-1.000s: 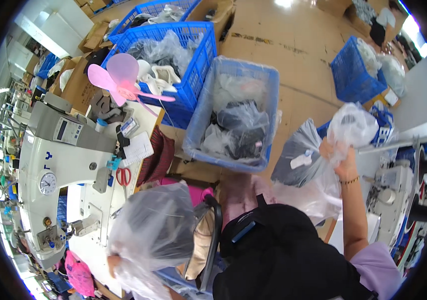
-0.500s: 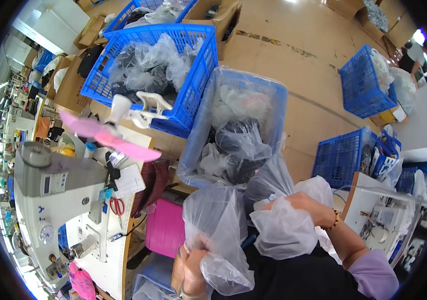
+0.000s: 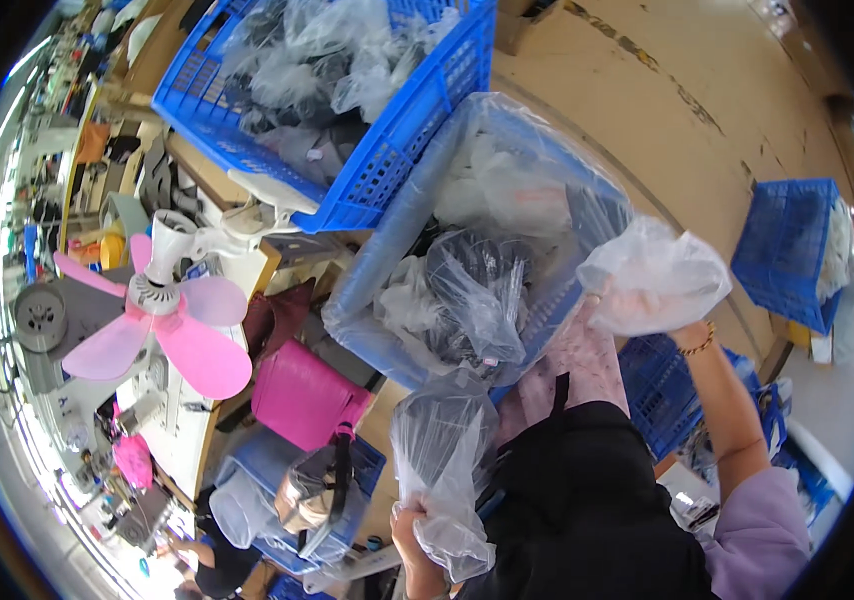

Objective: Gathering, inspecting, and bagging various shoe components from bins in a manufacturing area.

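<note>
My left hand (image 3: 409, 535) grips the gathered lower end of a clear plastic bag (image 3: 439, 430), which stands up in front of my body. Its other end reaches the near rim of a blue bin lined with clear plastic (image 3: 355, 290). Held out to the right of that bin, my right hand (image 3: 635, 303) is closed on a crumpled whitish plastic bag (image 3: 675, 270); the film partly covers its fingers. Inside the lined bin lie clear bags, some around dark goods (image 3: 477, 285).
A blue slatted crate (image 3: 417, 150) of bagged dark items stands beyond the bin. At left, a pink-bladed fan (image 3: 162, 310) is by the sewing table (image 3: 172, 430). A magenta container (image 3: 302, 395) stands nearby. Blue crates (image 3: 787, 250) are at right; another person (image 3: 222, 565) sits lower left.
My right hand has moved up and right, carrying the whitish bag away from the left one. The left hand keeps its bag. The view has turned, and the fan shows more fully.
</note>
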A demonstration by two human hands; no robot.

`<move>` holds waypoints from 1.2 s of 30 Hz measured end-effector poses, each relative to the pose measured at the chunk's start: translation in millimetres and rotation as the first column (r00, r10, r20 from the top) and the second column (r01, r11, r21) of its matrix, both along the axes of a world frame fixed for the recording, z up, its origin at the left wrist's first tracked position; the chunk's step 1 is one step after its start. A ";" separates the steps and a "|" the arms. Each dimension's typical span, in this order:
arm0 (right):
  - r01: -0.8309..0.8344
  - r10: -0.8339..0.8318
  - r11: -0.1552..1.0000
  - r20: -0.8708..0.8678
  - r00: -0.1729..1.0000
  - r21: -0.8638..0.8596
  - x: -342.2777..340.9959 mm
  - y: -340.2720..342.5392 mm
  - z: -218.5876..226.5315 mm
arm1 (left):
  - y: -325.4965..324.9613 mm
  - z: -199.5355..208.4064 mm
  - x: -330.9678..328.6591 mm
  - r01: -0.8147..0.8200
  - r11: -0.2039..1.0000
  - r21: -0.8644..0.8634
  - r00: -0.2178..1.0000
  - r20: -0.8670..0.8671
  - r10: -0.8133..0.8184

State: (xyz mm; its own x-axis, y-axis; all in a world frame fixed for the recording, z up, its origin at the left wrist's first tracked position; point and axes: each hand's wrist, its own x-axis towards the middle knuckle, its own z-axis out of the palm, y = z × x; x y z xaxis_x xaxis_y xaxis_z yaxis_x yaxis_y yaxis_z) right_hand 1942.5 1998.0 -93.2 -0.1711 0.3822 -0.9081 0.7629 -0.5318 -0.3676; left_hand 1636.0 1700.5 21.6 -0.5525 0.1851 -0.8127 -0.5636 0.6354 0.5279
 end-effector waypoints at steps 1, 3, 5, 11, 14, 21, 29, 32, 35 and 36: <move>-0.046 0.046 0.999 0.042 0.998 0.006 14.0 18.2 -7.4 | -2.4 2.9 7.1 0.216 0.974 -0.063 0.956 -0.191 -0.224; -0.149 0.145 0.989 0.121 0.982 0.020 32.8 58.6 -27.9 | 0.1 5.2 15.9 0.371 0.911 -0.178 0.839 -0.357 -0.411; -0.291 0.283 0.956 0.163 0.945 0.025 37.0 77.6 -52.5 | 14.2 16.1 25.1 -0.178 0.983 -0.040 0.981 -0.088 0.174; -0.765 0.760 0.585 0.147 0.633 0.269 204.6 145.0 -253.1 | 0.7 -14.0 66.9 -0.489 0.865 0.108 0.872 0.085 0.482; -0.843 0.867 0.341 0.208 0.454 0.416 158.8 164.8 -319.0 | -12.0 13.4 72.3 -0.573 0.812 0.109 0.819 0.092 0.566; -0.884 0.811 -0.064 0.540 0.224 0.464 50.4 136.2 -321.0 | -30.9 34.4 93.1 -0.495 0.860 0.127 0.858 -0.089 0.507; -0.947 0.816 -0.292 0.552 -0.174 0.133 14.1 98.6 -251.3 | -81.7 16.9 85.7 -0.848 0.426 0.317 0.494 0.176 0.852; -0.940 0.844 -0.237 0.531 -0.074 0.247 20.3 76.1 -230.9 | -110.9 10.4 69.7 -0.833 0.447 0.326 0.524 0.206 0.826; -0.762 0.772 -0.332 0.625 0.119 0.556 27.4 39.6 -211.3 | -142.8 9.8 48.1 -0.849 0.419 0.321 0.506 0.268 0.820; -0.763 0.761 -0.339 0.637 0.121 0.550 23.2 25.7 -202.6 | -156.7 7.3 41.6 -0.848 0.416 0.328 0.509 0.282 0.814</move>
